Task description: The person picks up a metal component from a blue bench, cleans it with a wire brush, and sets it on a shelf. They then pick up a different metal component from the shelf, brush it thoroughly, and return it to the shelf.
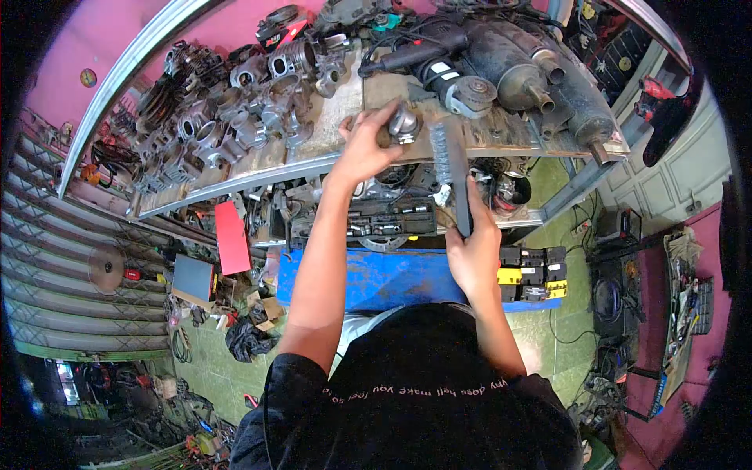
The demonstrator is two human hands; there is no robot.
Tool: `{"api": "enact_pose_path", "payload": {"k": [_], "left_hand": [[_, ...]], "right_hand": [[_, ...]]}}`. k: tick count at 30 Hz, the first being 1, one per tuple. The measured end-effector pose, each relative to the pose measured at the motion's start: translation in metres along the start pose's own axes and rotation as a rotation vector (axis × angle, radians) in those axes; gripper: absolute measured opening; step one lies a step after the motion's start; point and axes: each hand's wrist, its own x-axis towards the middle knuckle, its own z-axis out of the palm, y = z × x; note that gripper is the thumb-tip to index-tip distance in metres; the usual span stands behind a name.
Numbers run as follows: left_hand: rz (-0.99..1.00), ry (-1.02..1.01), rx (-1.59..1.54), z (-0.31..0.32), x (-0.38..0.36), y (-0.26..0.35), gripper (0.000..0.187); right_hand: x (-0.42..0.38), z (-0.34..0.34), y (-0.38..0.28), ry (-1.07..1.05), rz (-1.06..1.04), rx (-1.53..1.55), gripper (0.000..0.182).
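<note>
At the front edge of the shelf, my left hand [366, 147] has its thumb and fingers closed around a small, shiny, rounded metal part [403, 123]. My right hand [476, 262] grips the lower end of a long brush [457, 176], which points up toward the shelf. Grey bristles run along the brush's left side, next to the metal part but apart from it. An angle grinder [468, 95] lies just beyond the brush's tip.
Greasy engine cylinders [211, 141] crowd the shelf's left side, with exhaust mufflers [513, 78] on the right. Below are a tray of sockets [384, 222], a blue bench [376, 274] and boxed batteries [533, 274]. The shelf's metal edge [258, 174] runs under my left forearm.
</note>
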Motion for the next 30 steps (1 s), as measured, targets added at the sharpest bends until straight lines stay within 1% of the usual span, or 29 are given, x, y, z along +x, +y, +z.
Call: {"api": "enact_pose_path", "payload": {"k": [2, 3, 5, 6, 8, 9, 11, 12, 14, 15, 17, 19, 20, 22, 23, 24, 26, 27, 28, 30], "left_hand": [[0.122, -0.072, 0.062, -0.008, 0.006, -0.002, 0.086], [0.122, -0.073, 0.062, -0.012, 0.009, -0.003, 0.086], [0.094, -0.171, 0.010, -0.019, 0.016, -0.005, 0.076], [0.098, -0.172, 0.011, -0.019, 0.017, -0.004, 0.076], [0.149, -0.082, 0.079, -0.019, 0.016, -0.002, 0.071], [0.151, -0.082, 0.081, -0.021, 0.014, 0.005, 0.071], [0.104, -0.044, 0.197, -0.025, 0.013, 0.017, 0.071], [0.106, -0.044, 0.198, -0.024, 0.012, 0.016, 0.071], [0.138, 0.077, 0.186, -0.019, 0.010, 0.013, 0.067], [0.136, 0.077, 0.186, -0.014, 0.010, 0.007, 0.067], [0.135, 0.074, 0.014, -0.007, 0.012, -0.005, 0.065], [0.133, 0.081, 0.003, -0.008, 0.013, -0.006, 0.063], [0.133, 0.086, -0.012, -0.008, 0.013, -0.006, 0.061], [0.128, 0.065, -0.023, -0.010, 0.015, -0.005, 0.060], [0.128, 0.049, -0.031, -0.011, 0.015, -0.004, 0.059], [0.125, 0.047, -0.032, -0.010, 0.014, -0.004, 0.059], [0.105, 0.066, -0.003, -0.010, 0.014, -0.004, 0.058], [0.104, 0.067, 0.001, -0.010, 0.014, -0.004, 0.058], [0.110, 0.065, 0.009, -0.011, 0.014, -0.004, 0.058], [0.117, 0.065, 0.017, -0.012, 0.015, -0.003, 0.059]], "right_hand": [[-0.002, 0.003, 0.001, -0.024, 0.011, -0.007, 0.087], [-0.003, 0.006, 0.002, -0.020, -0.008, -0.001, 0.087], [-0.003, 0.009, 0.002, -0.022, -0.020, -0.015, 0.088], [-0.003, 0.009, 0.002, -0.024, -0.032, -0.030, 0.088], [-0.001, 0.010, 0.000, -0.020, -0.017, -0.019, 0.088], [0.000, 0.010, -0.001, -0.025, -0.001, -0.007, 0.089], [0.001, 0.014, 0.003, -0.008, -0.009, -0.006, 0.088], [0.002, 0.015, 0.004, 0.005, -0.014, -0.008, 0.088], [0.003, 0.017, 0.004, 0.007, -0.033, -0.022, 0.087], [0.004, 0.018, 0.003, 0.008, -0.054, -0.035, 0.086], [0.005, 0.022, -0.002, -0.001, -0.071, -0.037, 0.085], [0.008, 0.033, -0.005, 0.028, -0.137, -0.031, 0.084], [0.015, 0.041, -0.004, 0.026, -0.133, -0.030, 0.084], [0.033, 0.054, 0.001, 0.030, -0.047, 0.020, 0.083], [0.044, 0.054, 0.000, -0.035, 0.064, 0.053, 0.082], [0.046, 0.055, 0.001, -0.036, 0.067, 0.051, 0.082], [0.049, 0.059, 0.001, -0.032, 0.044, 0.044, 0.084], [0.039, 0.060, -0.006, -0.046, 0.037, -0.006, 0.089], [0.025, 0.064, -0.006, -0.010, -0.005, -0.055, 0.095], [0.002, 0.059, -0.014, -0.089, 0.054, -0.067, 0.098]]}}
